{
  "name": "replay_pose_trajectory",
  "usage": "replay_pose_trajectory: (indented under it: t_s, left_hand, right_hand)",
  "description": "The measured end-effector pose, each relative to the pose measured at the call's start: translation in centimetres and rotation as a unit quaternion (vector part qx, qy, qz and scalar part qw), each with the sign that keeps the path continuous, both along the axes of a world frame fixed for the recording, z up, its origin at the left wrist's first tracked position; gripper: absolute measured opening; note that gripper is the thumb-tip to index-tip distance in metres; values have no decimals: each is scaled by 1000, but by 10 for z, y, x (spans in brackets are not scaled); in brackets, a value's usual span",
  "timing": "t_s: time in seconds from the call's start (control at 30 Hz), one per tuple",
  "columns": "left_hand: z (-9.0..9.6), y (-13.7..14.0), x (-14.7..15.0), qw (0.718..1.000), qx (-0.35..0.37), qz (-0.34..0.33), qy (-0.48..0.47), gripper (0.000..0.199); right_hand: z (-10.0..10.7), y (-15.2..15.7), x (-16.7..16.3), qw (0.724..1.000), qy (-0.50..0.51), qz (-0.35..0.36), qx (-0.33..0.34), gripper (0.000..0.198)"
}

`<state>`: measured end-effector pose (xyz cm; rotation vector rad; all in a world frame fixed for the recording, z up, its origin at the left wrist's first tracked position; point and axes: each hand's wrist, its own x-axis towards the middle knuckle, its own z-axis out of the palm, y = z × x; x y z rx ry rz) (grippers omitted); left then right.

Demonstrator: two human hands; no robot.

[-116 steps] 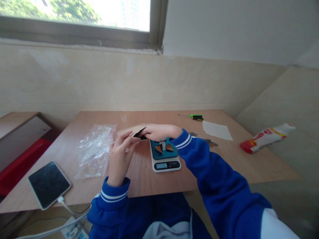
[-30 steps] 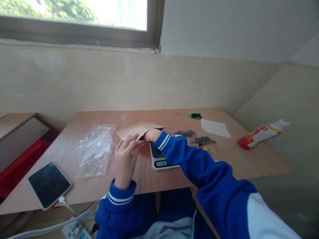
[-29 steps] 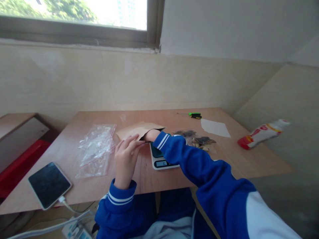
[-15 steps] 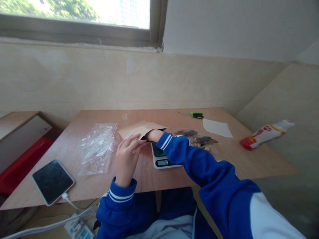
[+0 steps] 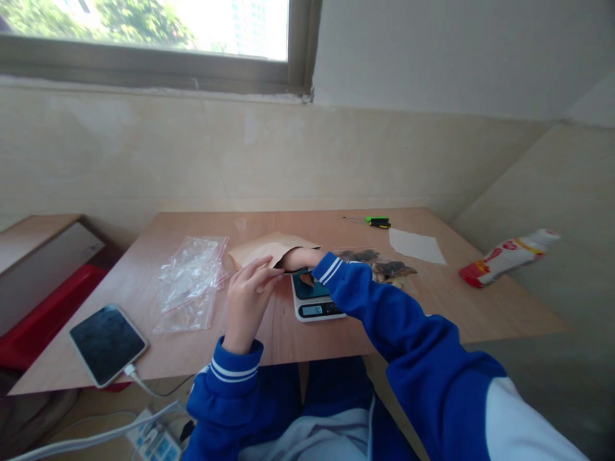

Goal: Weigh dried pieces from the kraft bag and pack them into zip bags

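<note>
A dark-screened tablet, white cable plugged in, lies at the left front corner of the wooden tabletop as I watch remotely; to the right I see a red-and-white bottle, a white sheet and a green-and-black screwdriver, with trees beyond the window.

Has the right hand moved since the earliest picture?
Yes, the right hand has shifted left against the digital scale. Its sleeve cuff, then by the scale's right edge, now overlaps the scale, and the hand is deeper in the brown paper bag.
</note>
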<state>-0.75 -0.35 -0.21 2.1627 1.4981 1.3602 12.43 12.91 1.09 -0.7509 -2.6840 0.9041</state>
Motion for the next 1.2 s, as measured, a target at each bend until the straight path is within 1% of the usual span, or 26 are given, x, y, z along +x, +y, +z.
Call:
replay_pose_trajectory:
  t_s: [0.07, 0.13, 0.23, 0.3, 0.37, 0.43, 0.57, 0.63, 0.73, 0.83, 0.93, 1.07, 1.2]
  left_hand:
    - [1, -1, 0, 1000, -3, -2, 2, 11]
    - [2, -2, -1, 1000, -6, -4, 5, 11]
    - [1, -3, -2, 1000, -11, -6, 3, 11]
    - [1, -3, -3, 1000, -14, -6, 1, 11]
    - [0, -3, -4, 1000, -15, -11, -3, 13]
    - [0, -3, -4, 1000, -14, -21, -5, 19]
    - [-2, -4, -6, 999, -17, -36, 7, 32]
    - [-3, -5, -6, 999, -17, -39, 13, 35]
    - [-3, -5, -6, 999, -11, -40, 15, 36]
    - [-2, -5, -4, 999, -6, -36, 11, 37]
    - [-2, -5, -3, 999, -5, -34, 9, 37]
    - [-3, -4, -3, 999, -6, -35, -1, 37]
    - [-3, -2, -6, 999, 3, -30, -12, 36]
  right_hand:
    - [-2, 0, 1, 999, -16, 28, -1, 32]
    - [0, -2, 2, 998, -29, 56, -10, 31]
    - [8, -10, 7, 996, -17, 84, -21, 33]
    - [13, -15, 10, 996, -1, 93, -7, 31]
    - [15, -20, 13, 995, 12, 96, 10, 29]
    - [15, -22, 15, 995, 17, 95, 17, 30]
    - [11, -19, 14, 997, 18, 77, 10, 36]
    - [10, -18, 12, 997, 25, 73, 14, 35]
    - [10, -19, 12, 995, 29, 89, 35, 32]
    - [15, -25, 14, 994, 22, 99, 40, 35]
    - [24, -32, 17, 995, 7, 96, 15, 38]
    - [35, -39, 19, 996, 5, 88, -14, 36]
    - [44, -44, 26, 995, 31, 93, -16, 32]
